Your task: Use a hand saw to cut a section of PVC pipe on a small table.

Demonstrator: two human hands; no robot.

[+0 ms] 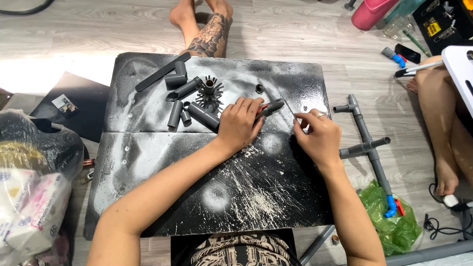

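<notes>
- Left hand (pixel 240 123): fingers closed on one grey pipe piece (pixel 272 106).
- Right hand (pixel 318 134): pinches one thin blade (pixel 288 106); handle hidden.
- Roughly six loose grey pipe pieces (pixel 183 101); one spiked part (pixel 209 92).

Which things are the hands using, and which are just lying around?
In use:
left hand holding a grey pipe piece
right hand holding a thin blade
black board

Lying about:
grey pipe offcuts
pipe frame on floor
green bag
pink container
</notes>
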